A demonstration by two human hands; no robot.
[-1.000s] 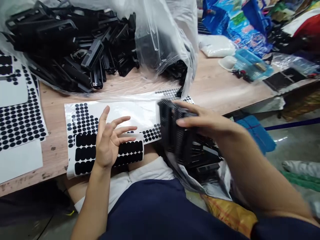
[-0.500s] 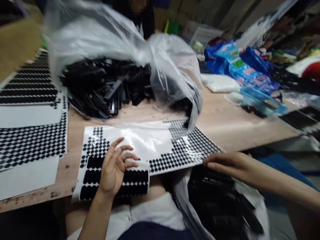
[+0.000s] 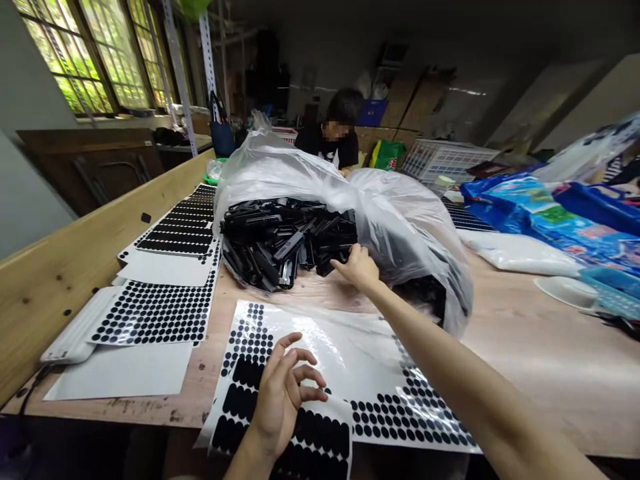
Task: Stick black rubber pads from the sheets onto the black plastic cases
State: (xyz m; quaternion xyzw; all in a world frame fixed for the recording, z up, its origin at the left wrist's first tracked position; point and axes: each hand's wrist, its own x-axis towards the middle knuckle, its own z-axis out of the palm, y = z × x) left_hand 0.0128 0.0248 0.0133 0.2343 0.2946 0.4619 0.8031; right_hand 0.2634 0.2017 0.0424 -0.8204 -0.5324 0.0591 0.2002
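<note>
My right hand (image 3: 359,268) reaches to the front of a heap of glossy black plastic pieces (image 3: 287,247) spilling from a clear plastic bag (image 3: 295,173). Its fingers are closed at the heap's right edge, on a black plastic piece partly hidden by them. Palm up, my left hand (image 3: 285,390) hovers over a sheet of round black stickers (image 3: 390,417), fingers curled and apart. A small black dot shows by its fingertips; whether it touches them I cannot tell. Beneath that hand lies a smaller strip with rows of black dots (image 3: 240,400).
More dotted sheets (image 3: 155,310) and blank white paper (image 3: 120,373) lie at left, beside a wooden board (image 3: 100,247). A white packet (image 3: 520,253), blue packaging (image 3: 565,207) and a white bowl (image 3: 565,291) are at right. Another person (image 3: 333,137) sits across the table.
My right hand has moved from above the bag of black pieces at my lap to the heap on the table. My left hand keeps its pose over the sheet. The view has tilted up.
</note>
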